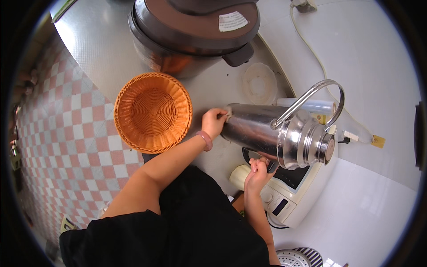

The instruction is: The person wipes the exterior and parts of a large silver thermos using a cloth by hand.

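Note:
A stainless steel thermos flask [253, 125] lies tilted on its side above the counter, its capped neck pointing right. My right hand [260, 172] is closed around the flask's black side handle [246, 155]. At the flask's base end, my left hand [213, 122] pinches a small greyish cloth or pad [229, 114] against the metal. The flask's metal carrying handle [312, 95] is swung up at the shoulder. Left of my left hand stands an orange woven basket [154, 111] with nothing in it.
A large brown cooker [200, 30] stands at the back of the steel counter [96, 50]. Near the wall are a translucent round lid or dish [259, 83] and a roll of plastic film [307, 106]. A white microwave oven [283, 208] sits below the flask, beside a pale cream object [239, 177].

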A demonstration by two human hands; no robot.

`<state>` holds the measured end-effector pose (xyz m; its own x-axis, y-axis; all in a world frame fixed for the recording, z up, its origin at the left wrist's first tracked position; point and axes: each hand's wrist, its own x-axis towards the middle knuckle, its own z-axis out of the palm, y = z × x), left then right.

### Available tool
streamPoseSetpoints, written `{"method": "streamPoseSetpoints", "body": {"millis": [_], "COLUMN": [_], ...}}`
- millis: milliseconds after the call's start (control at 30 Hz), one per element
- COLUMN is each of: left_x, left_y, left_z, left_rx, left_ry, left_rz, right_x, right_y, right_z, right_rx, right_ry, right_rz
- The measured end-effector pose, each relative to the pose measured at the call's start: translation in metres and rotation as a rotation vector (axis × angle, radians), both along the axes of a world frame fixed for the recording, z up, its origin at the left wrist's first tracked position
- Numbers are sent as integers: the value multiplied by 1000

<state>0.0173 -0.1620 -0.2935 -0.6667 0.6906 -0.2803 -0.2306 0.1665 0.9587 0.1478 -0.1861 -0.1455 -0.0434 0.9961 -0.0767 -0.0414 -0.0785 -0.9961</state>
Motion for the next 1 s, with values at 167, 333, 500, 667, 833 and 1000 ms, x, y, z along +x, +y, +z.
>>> {"method": "streamPoseSetpoints", "body": {"millis": [167, 333, 500, 667, 833, 1000], "left_x": [-24, -19, -30, 2, 15, 18], "left_y": [6, 5, 11, -2, -16, 6], "left_z": [15, 27, 4, 62, 87, -1], "left_rx": [-27, -62, -97, 206, 376, 35], "left_ry": [-16, -1, -84, 156, 207, 183], "left_rz": [-103, -148, -131, 11, -53, 34], "right_x": [-10, -7, -9, 26, 64, 70], "right_y": [0, 2, 1, 18, 39, 45], "right_z": [2, 6, 6, -5, -7, 0], "right_rx": [-7, -8, -19, -6, -10, -47], "right_ry": [13, -4, 1, 8, -11, -12], "right_rz": [-27, -15, -4, 68, 196, 283]}}
